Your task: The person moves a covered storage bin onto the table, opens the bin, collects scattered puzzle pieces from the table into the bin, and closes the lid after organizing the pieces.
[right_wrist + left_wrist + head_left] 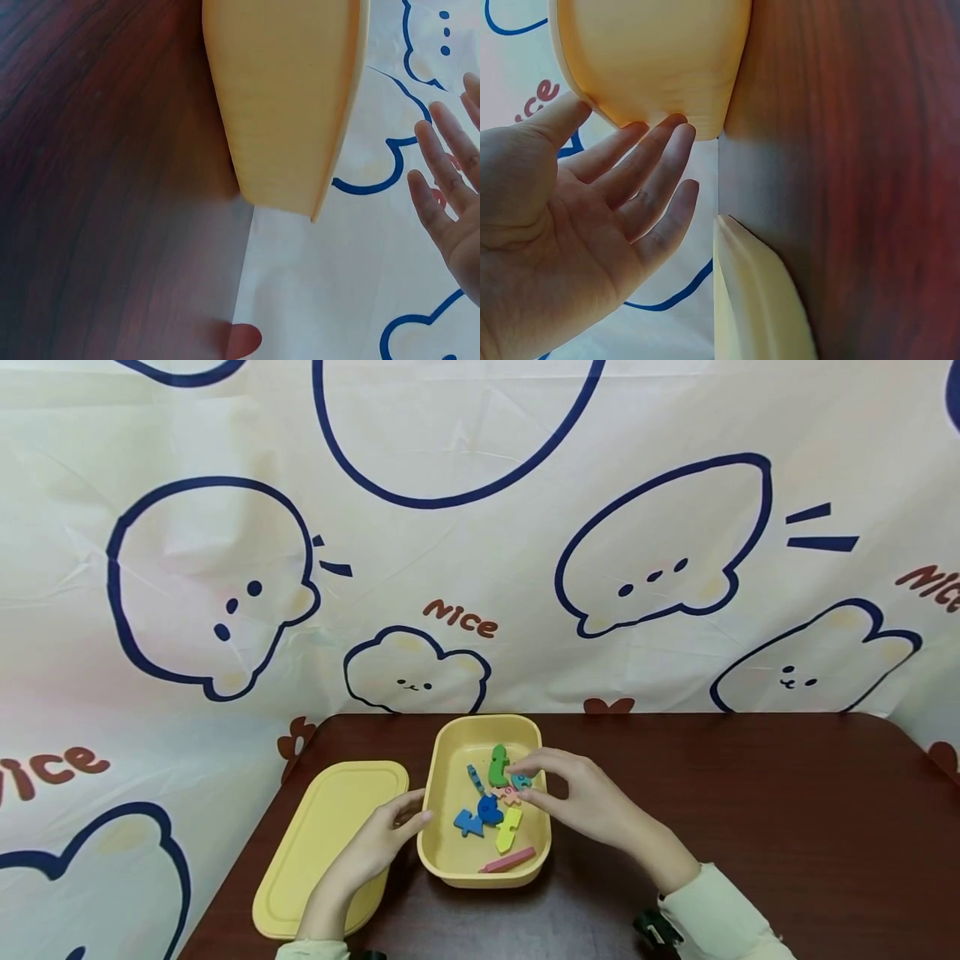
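A pale yellow box (486, 870) stands on the table with small coloured pieces inside. My left hand (382, 839) holds its left edge: in the left wrist view the thumb meets the rim and fingertips (676, 120) touch the outer wall. Over the box's right side hovers my right hand (581, 793), thumb and fingers apart, gripping nothing visible. Beneath or beside it lie a green piece (498, 767), a teal piece (521, 782) and a pink piece (508, 795). Nearer me are a dark blue piece (490, 810), a blue puzzle-shaped piece (468, 823) and a yellow piece (508, 829).
A yellow lid (322, 827) lies flat left of the box, partly under my left forearm. Inside the box are also a pink crayon-shaped piece (508, 860) and a slim blue one (476, 779). The dark wooden table (780, 810) meets a printed cloth (525, 560) behind.
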Demonstrator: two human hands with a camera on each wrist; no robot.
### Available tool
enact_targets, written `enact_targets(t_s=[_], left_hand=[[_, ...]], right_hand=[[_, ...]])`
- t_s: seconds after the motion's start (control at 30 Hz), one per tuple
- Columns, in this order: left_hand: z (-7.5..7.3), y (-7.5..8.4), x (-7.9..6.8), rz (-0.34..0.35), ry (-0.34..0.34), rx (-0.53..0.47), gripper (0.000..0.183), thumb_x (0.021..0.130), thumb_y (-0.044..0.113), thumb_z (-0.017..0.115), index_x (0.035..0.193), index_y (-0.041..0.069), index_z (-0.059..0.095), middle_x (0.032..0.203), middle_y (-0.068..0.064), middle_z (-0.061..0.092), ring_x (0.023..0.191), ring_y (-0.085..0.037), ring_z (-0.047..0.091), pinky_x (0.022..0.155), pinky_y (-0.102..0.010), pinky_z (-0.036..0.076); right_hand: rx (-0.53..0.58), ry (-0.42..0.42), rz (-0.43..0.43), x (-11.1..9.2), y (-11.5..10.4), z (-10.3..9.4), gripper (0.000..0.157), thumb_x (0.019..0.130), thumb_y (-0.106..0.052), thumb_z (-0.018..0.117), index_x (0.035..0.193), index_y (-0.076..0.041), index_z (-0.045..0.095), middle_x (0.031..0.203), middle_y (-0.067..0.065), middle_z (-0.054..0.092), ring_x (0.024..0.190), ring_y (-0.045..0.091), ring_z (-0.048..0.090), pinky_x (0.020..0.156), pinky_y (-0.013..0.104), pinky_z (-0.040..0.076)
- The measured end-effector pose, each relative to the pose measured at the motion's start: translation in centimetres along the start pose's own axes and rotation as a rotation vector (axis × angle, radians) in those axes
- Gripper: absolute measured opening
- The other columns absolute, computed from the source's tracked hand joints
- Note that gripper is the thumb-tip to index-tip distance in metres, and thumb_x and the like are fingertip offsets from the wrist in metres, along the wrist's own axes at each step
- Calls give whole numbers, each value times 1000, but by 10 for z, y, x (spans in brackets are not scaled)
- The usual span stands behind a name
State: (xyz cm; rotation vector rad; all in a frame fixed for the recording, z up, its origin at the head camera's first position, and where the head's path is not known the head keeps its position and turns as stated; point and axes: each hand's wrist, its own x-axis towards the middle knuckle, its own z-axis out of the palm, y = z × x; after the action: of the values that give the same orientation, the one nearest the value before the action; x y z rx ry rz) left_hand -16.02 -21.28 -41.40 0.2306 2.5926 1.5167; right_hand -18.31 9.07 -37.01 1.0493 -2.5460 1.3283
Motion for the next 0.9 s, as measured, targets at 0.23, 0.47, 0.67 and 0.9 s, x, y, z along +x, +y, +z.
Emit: enact_targets(t_s=[0.23, 0.47, 0.67, 0.9], left_hand=[[0, 1, -1, -16, 17, 10, 46, 101, 16, 60, 141, -4, 50, 127, -16, 62, 117, -29, 58, 98, -48, 46], [2, 3, 3, -20, 12, 22, 47, 101, 16, 60, 143, -1, 48, 124, -14, 63, 116, -28, 58, 97, -46, 46], [3, 4, 2, -36, 37, 40, 46, 100, 17, 61, 142, 0, 50, 120, -13, 65, 113, -26, 60, 94, -46, 49], [3, 5, 3, -30, 59, 75, 44, 101, 19, 60, 141, 2, 53, 115, -9, 66, 109, -21, 61, 95, -46, 46]], right_hand=[[-33, 53, -35, -18, 3, -10, 28, 91, -14, 74, 119, -18, 70, 114, -6, 67, 106, 17, 63, 91, 34, 52], [-77, 98, -50, -36, 8, -17, 32, 89, -12, 76, 117, -23, 70, 114, -12, 67, 107, 10, 62, 89, 33, 53], [-98, 170, -71, -49, 11, -21, 33, 88, -10, 77, 117, -25, 70, 113, -15, 66, 107, 9, 61, 91, 28, 50], [-85, 262, -97, -65, 19, -26, 38, 86, -1, 76, 114, -25, 71, 112, -12, 67, 106, 8, 62, 93, 17, 45]])
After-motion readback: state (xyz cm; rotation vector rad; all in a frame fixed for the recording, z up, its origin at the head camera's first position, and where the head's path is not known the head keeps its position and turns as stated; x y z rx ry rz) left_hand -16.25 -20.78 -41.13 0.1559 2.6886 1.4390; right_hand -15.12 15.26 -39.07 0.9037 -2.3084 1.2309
